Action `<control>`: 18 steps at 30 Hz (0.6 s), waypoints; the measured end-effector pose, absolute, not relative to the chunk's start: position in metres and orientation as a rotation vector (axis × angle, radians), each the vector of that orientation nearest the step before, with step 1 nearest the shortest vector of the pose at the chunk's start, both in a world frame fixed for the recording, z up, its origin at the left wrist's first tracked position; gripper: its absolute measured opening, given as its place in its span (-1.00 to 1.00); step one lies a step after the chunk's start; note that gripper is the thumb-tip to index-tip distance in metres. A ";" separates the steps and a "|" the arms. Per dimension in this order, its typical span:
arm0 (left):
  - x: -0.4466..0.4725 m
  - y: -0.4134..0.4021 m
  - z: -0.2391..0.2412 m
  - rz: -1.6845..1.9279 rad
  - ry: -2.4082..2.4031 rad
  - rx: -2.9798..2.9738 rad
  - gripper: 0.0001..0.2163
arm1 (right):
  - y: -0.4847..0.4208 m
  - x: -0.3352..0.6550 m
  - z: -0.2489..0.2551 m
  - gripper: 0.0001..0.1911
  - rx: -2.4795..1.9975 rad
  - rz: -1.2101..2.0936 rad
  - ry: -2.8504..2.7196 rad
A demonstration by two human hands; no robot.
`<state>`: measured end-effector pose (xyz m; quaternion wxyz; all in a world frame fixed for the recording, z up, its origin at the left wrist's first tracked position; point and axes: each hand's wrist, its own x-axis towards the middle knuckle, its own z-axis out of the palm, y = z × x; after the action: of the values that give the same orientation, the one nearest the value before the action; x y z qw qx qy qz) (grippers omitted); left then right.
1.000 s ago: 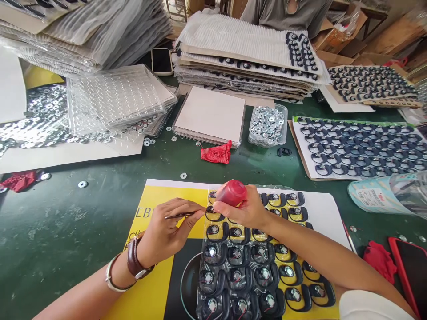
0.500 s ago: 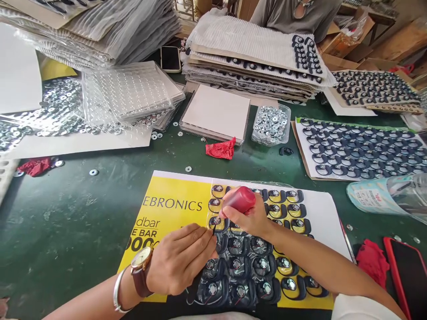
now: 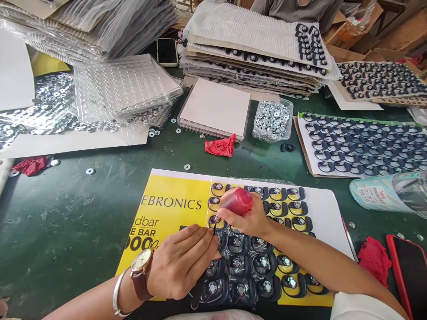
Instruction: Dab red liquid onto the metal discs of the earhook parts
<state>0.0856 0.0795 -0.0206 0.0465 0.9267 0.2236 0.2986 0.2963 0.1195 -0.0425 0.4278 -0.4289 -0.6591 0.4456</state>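
Centrally, on a scuffed green tabletop (image 3: pixel 83 213), a yellow printed sheet (image 3: pixel 180 184) underlies rows of black hooked pieces (image 3: pixel 236 262). The left hand (image 3: pixel 185 262) pinches a thin dark tool (image 3: pixel 214 228) — possibly tweezers, largely hidden — at the left column; the right hand (image 3: pixel 256 220) wraps a tilted red bottle (image 3: pixel 237 201) beside it. Beyond: a clear tub (image 3: pixel 290 116) of washers (image 3: pixel 271 116), padded stacks (image 3: pixel 247 29), and, upper right, cartons (image 3: pixel 343 46).
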 end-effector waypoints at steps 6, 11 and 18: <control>0.085 0.080 -0.020 0.891 0.679 2.815 -0.82 | 0.117 0.301 -0.045 -0.83 -1.120 1.161 -1.523; 0.084 0.081 -0.019 0.890 0.672 2.801 -0.82 | 0.118 0.303 -0.048 -0.82 -1.210 1.182 -1.561; 0.085 0.079 -0.022 0.895 0.683 2.781 -0.82 | 0.120 0.297 -0.043 -0.86 -1.109 1.139 -1.632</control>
<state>0.0846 0.0794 -0.0224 0.0709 0.9246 0.2271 0.2975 0.2967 0.1204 -0.0426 0.4185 -0.4420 -0.6506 0.4542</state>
